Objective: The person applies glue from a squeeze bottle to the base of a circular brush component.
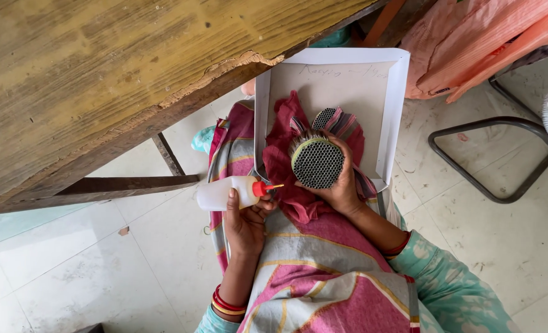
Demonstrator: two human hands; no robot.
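Evidently the round bundle of thin tubes (316, 163), its honeycomb face turned up, sits on the person's lap over a crumpled red cloth (286, 179) and a shallow white cardboard tray (397, 105). The right hand (342, 185) curls around the bundle's rim, fingers closed on its side. It looks light but loose-packed and easily crushed, so holding it around the banded circumference, not by the open tube ends, seems soundest. The left hand (244, 216) is wrapped shut around a small white squeeze bottle (224, 193), whose red nozzle points toward the bundle. Soft-walled, the bottle would yield under pressure; a mid-body grip suits it.
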